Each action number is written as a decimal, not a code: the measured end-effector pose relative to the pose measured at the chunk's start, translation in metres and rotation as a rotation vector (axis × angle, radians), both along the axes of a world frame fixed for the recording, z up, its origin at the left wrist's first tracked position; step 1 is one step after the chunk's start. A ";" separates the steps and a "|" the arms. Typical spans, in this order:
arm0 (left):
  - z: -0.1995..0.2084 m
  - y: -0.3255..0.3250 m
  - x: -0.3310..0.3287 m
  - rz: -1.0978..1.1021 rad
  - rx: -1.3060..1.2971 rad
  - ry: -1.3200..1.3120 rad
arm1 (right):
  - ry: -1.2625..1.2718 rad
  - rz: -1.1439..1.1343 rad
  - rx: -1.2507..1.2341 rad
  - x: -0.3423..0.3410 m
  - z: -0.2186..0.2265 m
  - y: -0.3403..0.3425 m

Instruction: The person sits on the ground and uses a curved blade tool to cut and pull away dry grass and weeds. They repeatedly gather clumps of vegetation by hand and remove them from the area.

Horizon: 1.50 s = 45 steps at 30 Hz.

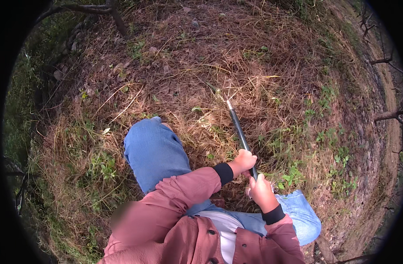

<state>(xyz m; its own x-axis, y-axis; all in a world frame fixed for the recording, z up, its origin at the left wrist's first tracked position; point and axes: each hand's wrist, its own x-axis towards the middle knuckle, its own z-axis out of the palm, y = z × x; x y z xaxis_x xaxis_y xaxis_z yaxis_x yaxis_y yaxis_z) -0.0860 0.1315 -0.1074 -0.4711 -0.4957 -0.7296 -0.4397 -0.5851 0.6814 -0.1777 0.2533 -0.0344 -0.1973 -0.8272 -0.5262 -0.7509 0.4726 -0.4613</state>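
A dark-handled rake (239, 129) slants away from me over the dry grass. Its silver collar (229, 104) leads to thin prongs, which partly blend into the straw, so their exact shape is hard to make out. My left hand (243, 161) is closed round the handle, a little farther up than the right. Close behind it, near the handle's lower end, my right hand (262, 193) also grips the handle. Both arms wear reddish-pink sleeves with black cuffs.
Dry grass and pine-needle litter (179, 61) cover the slope. Green weeds (294, 176) grow to the right of my hands. My bent knee (155, 145) in blue jeans rises at left. Bare branches (388, 115) reach in from the right, and another branch (116, 17) hangs at upper left.
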 end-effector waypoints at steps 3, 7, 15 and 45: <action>0.022 0.031 -0.011 0.089 0.434 0.190 | 0.087 -0.004 0.033 -0.015 0.043 0.035; 0.036 0.052 -0.022 -0.180 0.680 0.542 | 0.263 -0.034 0.155 -0.022 0.089 0.075; 0.066 0.082 -0.057 -0.514 0.517 0.565 | 0.274 -0.201 0.176 -0.024 0.155 0.132; 0.067 0.084 -0.040 -0.257 0.690 0.701 | 0.306 -0.136 0.211 -0.046 0.144 0.111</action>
<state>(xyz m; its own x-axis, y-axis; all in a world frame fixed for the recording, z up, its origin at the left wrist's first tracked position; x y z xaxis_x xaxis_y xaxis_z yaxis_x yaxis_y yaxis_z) -0.1262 0.2153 -0.0403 -0.9356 0.1060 -0.3368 -0.2389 -0.8923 0.3830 -0.2235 0.3646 0.1095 -0.4719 -0.6624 -0.5818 -0.7624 0.6381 -0.1082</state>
